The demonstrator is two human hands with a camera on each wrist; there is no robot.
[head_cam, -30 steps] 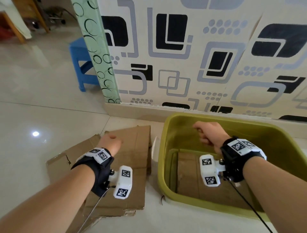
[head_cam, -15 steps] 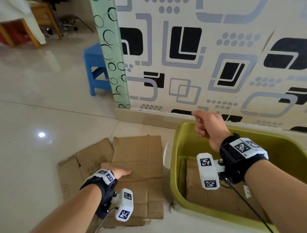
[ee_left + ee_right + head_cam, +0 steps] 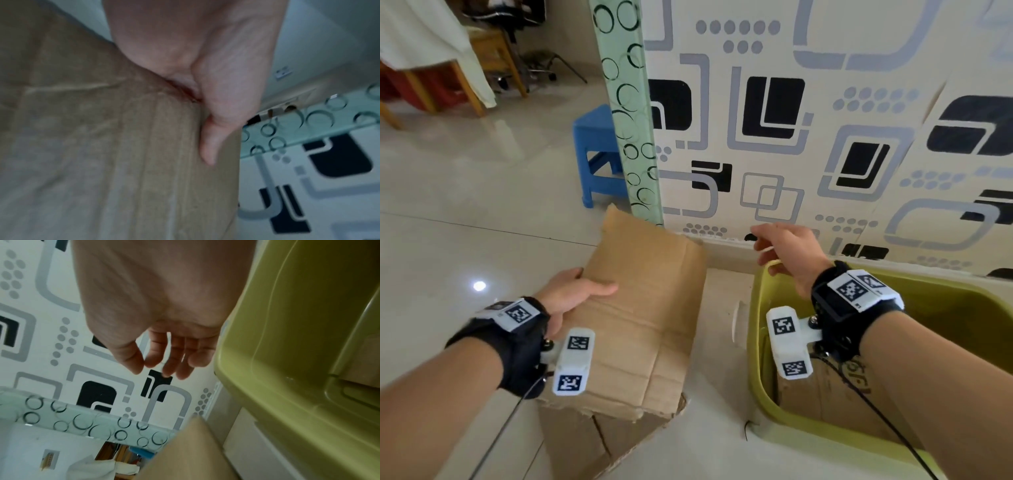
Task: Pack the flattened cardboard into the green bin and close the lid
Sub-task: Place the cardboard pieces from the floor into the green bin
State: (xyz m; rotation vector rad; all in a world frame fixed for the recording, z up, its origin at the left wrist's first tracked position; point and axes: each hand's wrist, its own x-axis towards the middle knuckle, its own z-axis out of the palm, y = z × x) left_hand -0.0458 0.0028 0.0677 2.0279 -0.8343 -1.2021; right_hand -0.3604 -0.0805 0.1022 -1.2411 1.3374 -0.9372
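My left hand [image 3: 571, 294] grips the left edge of a flattened brown cardboard sheet [image 3: 640, 308], thumb on top, and holds it tilted up off the floor. The left wrist view shows the thumb [image 3: 207, 146] lying on the cardboard [image 3: 123, 154]. More cardboard [image 3: 582, 442] lies on the floor under it. The green bin [image 3: 763, 387] stands open at the right with cardboard [image 3: 835, 397] inside. My right hand [image 3: 780, 246] hovers over the bin's far-left corner, fingers loosely extended and holding nothing; in the right wrist view the right hand [image 3: 164, 360] is beside the bin wall [image 3: 287, 337].
A patterned wall [image 3: 825, 120] with a skirting board runs right behind the bin. A glass panel edge [image 3: 626, 102] stands at its left end, a blue stool [image 3: 595, 154] behind it. A white lid-like edge [image 3: 739, 325] shows against the bin's left side. Tiled floor [image 3: 448, 222] spreads left.
My left hand went from lying flat on the cardboard to gripping its edge and lifting it up. My right hand opened from a fist and rose toward the wall.
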